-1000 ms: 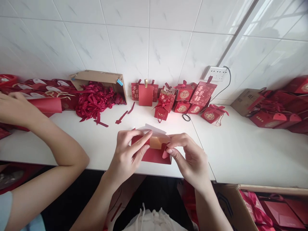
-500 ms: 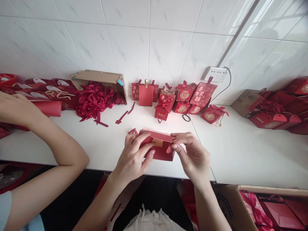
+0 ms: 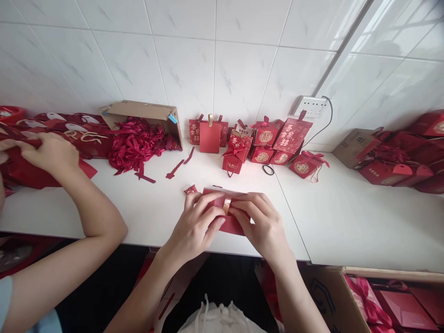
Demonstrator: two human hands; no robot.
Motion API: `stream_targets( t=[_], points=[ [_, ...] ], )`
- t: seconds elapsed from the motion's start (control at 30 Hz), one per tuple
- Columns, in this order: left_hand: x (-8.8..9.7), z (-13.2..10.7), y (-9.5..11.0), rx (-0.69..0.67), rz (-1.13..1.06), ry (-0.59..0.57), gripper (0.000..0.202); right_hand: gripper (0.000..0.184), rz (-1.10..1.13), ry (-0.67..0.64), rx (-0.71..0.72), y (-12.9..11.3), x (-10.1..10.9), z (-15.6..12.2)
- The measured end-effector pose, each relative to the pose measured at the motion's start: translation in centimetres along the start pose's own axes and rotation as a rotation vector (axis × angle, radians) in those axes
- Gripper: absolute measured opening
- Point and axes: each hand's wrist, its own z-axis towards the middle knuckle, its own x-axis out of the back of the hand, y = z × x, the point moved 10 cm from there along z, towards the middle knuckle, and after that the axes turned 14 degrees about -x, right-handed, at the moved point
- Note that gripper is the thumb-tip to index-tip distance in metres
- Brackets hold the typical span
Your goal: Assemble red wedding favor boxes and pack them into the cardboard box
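A small red gift box lies on the white table in front of me, its top partly uncovered. Around its left side my left hand is closed, thumb at the near edge and fingers on the left flap. My right hand grips the right side, its fingertips pressing the right flap inward. Between the two flaps a narrow gap shows something pale yellow inside. Just beyond my left fingers sits a small red packet with light print.
Ribbons spill from a cardboard box. Finished-looking red boxes stand by the wall, a black ring near them. A co-worker's hand handles red paper on the left. An open carton holds red boxes lower right.
My right hand has moved left and inward, folding the right flap over the opening. My left hand stays nearly in place. The co-worker's arm has shifted, bringing the hands onto red paper.
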Motion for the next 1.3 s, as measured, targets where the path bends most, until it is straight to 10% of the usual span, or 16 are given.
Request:
stream_targets(
  t=[0.17,0.37,0.73,0.93,1.1,1.3],
  points=[
    [-0.1,-0.3,-1.2,0.036,-0.004,-0.049,0.007,0.019,0.058,-0.259,0.030,0.2,-1.8,-0.2],
    [-1.0,-0.3,-1.5,0.016,0.060,-0.184,0.050,0.024,-0.031,-0.208,-0.019,0.8,-2.5,-1.1],
    [0.5,-0.7,-3.1,0.005,-0.001,-0.090,0.028,0.068,0.231,-0.078,-0.045,0.5,-2.4,-2.5],
    [0.1,0.6,-0.4,-0.241,0.097,-0.168,0.017,0.045,0.488,-0.347,-0.340,3.0,-3.4,-0.7],
    [0.0,0.7,0.7,-0.331,0.137,-0.179,0.017,0.035,0.398,-0.605,-0.275,2.1,-4.2,0.3],
    [0.4,0.8,1.0,-0.321,0.122,-0.183,0.020,0.020,0.455,-0.613,-0.306,2.6,-4.5,0.5]
  ],
)
